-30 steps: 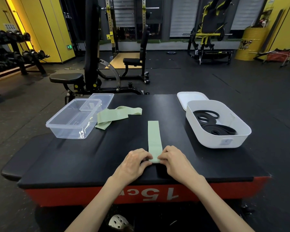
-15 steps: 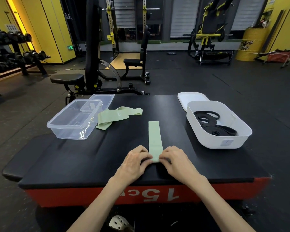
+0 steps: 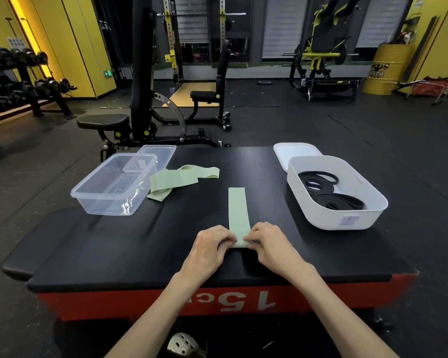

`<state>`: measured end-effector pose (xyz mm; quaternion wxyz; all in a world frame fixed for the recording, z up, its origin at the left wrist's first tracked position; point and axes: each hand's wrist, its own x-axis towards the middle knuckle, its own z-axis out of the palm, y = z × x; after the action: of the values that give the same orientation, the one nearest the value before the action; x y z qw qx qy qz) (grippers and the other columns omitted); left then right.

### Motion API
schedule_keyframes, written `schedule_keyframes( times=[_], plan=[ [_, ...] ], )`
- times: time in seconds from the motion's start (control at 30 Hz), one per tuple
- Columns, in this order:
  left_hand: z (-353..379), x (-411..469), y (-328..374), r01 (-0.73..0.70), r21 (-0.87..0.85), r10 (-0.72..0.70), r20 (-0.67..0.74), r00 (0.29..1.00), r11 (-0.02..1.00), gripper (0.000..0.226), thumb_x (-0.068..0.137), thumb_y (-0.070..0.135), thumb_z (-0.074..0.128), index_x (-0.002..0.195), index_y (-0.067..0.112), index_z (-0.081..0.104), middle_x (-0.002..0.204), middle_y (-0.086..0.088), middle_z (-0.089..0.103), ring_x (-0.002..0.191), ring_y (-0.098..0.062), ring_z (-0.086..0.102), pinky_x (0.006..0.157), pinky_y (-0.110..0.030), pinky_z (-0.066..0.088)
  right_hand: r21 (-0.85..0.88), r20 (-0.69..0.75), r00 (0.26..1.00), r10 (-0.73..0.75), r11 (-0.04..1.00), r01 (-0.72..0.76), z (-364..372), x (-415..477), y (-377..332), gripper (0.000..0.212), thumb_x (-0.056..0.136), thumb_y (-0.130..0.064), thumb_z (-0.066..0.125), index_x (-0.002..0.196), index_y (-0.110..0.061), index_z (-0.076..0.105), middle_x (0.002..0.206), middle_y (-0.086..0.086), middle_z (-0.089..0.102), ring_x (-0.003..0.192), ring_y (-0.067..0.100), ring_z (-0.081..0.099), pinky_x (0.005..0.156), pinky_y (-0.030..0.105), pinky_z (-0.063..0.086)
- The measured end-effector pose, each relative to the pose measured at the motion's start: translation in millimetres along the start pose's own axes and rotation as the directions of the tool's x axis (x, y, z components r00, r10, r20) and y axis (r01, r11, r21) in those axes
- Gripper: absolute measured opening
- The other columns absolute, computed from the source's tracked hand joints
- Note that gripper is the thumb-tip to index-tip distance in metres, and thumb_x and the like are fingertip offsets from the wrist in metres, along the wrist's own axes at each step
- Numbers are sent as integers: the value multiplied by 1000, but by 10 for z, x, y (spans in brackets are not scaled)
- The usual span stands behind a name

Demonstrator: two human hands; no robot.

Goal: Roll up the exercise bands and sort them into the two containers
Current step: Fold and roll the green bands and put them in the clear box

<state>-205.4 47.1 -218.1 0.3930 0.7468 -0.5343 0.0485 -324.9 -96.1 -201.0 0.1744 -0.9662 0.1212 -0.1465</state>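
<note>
Left hand (image 3: 210,248) and right hand (image 3: 269,245) pinch the fingertip-hidden near end of the flat pale-green elastic band (image 3: 237,210), close to the black padded platform's (image 3: 114,254) front edge, well apart from the clear plastic tub (image 3: 106,206) and the white plastic bin (image 3: 321,215).

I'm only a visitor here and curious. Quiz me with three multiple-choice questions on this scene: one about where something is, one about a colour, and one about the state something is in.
1. Where do the black bands lie?
A) on the floor
B) in the white bin
C) on a bench seat

2. What colour is the long strip?
A) pale green
B) red
C) black

3. What state is the strip in?
A) fully rolled
B) mostly flat, near end pinched
C) tied in a knot

Answers:
1 B: the bands lie coiled inside the bin's walls.
2 A: the strip shows pale green against the dark top.
3 B: most of it lies flat, while the left hand and right hand pinch its near end.
</note>
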Motion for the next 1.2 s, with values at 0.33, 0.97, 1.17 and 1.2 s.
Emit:
schedule_keyframes(
  times=[0.33,0.97,1.17,1.2],
  plan=[
    [-43,16,-65,39,-38,-36,60,998,999,17,76,6,76,91,13,73,86,5,68,72,11,54,74,-3,40,-15,-73,997,19,1000,-21,54,-89,-50,25,94,-13,52,112,-14,68,107,2,58,104,19,50,82,26,41],
    [-68,-51,24,20,2,-20,91,996,1000,12,81,9,71,93,12,73,85,2,68,73,-6,59,71,-9,44,6,-172,985,-16,1000,17,96,-210,-109,13,77,-2,69,85,-11,74,81,3,64,73,23,61,64,31,51],
    [-84,-178,74,8,-37,-4,89,996,999,9,81,11,71,89,14,73,83,7,68,72,5,58,71,-5,42,36,-182,981,-60,997,67,100,-350,-127,19,70,-1,75,83,-14,74,77,-2,63,67,17,61,57,25,52],
    [-87,-178,84,5,-38,-2,77,997,999,7,82,12,70,88,15,73,83,8,69,74,3,60,72,-6,43,41,-185,981,-60,997,69,96,-353,-128,20,69,-1,76,83,-14,74,77,-3,63,67,17,61,58,24,52]
  ],
)
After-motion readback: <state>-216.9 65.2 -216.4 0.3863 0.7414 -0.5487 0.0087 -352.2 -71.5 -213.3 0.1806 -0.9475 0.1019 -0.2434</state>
